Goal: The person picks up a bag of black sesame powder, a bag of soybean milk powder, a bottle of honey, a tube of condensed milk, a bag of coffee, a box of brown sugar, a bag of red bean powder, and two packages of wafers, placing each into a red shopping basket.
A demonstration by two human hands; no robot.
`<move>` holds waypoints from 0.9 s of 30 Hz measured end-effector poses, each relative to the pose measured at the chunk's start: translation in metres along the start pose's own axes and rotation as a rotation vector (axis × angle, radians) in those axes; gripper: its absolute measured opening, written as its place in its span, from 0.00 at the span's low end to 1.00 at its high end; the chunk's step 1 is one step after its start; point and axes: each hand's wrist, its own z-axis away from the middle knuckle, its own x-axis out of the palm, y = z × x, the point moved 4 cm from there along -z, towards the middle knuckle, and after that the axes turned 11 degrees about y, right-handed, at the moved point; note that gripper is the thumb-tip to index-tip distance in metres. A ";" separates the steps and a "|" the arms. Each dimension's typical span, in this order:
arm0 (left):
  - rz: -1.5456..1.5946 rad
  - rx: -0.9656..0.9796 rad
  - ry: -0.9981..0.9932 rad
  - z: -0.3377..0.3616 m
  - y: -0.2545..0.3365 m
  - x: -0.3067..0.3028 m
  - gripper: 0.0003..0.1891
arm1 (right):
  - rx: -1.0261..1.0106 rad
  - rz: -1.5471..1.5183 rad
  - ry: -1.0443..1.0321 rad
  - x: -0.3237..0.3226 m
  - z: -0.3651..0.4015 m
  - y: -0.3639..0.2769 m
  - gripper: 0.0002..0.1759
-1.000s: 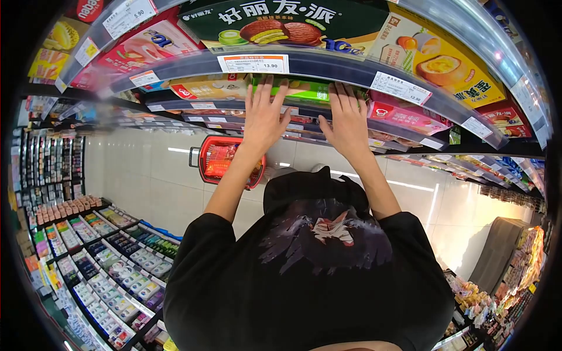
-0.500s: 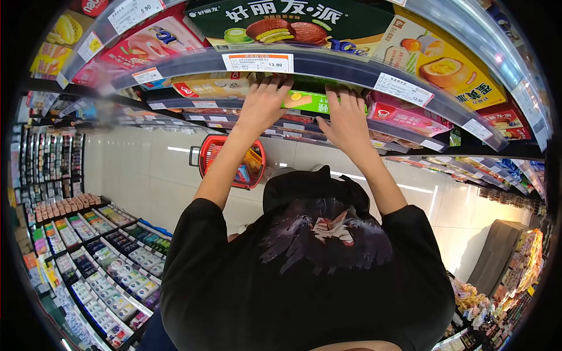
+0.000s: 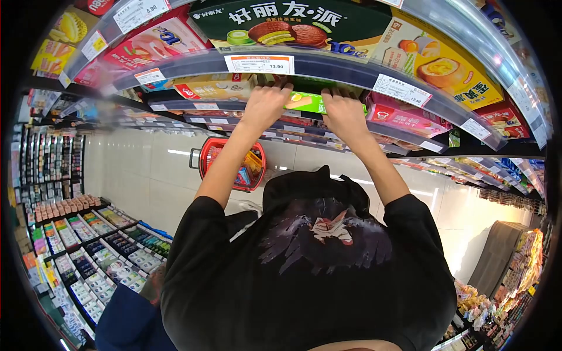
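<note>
Both my hands reach onto a shelf below the large dark green pie box. A bright green box lies between them at the shelf's front edge. My left hand is at its left end, with its fingertips hidden under the upper shelf. My right hand rests over its right part, fingers bent onto it and tips partly hidden. A yellow box lies to the left of my left hand, and a pink box to the right of my right hand.
The upper shelf's edge with price tags curves just above my hands. A red basket holding colourful packages stands on the floor below the shelves. Dark blue clothing of another person shows at the lower left. Sloped product racks stand at the left.
My right hand has drawn its thumb in and moved slightly left over the green box. Dark blue clothing has come further into view at the lower left.
</note>
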 end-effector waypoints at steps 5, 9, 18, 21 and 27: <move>0.009 0.013 0.055 0.002 0.000 0.001 0.27 | -0.032 0.018 0.029 0.005 0.001 0.002 0.19; -0.009 0.014 0.057 0.002 0.002 -0.001 0.25 | -0.049 0.003 0.003 0.001 0.001 0.003 0.19; -0.005 0.026 0.090 0.004 0.010 -0.029 0.22 | -0.063 0.010 -0.049 -0.022 -0.001 -0.004 0.23; -0.002 0.023 0.099 0.005 0.008 -0.028 0.21 | -0.076 -0.032 -0.045 -0.019 -0.001 -0.003 0.22; 0.197 -0.044 0.216 0.013 0.001 -0.090 0.35 | 0.046 -0.210 -0.221 -0.051 -0.015 0.000 0.20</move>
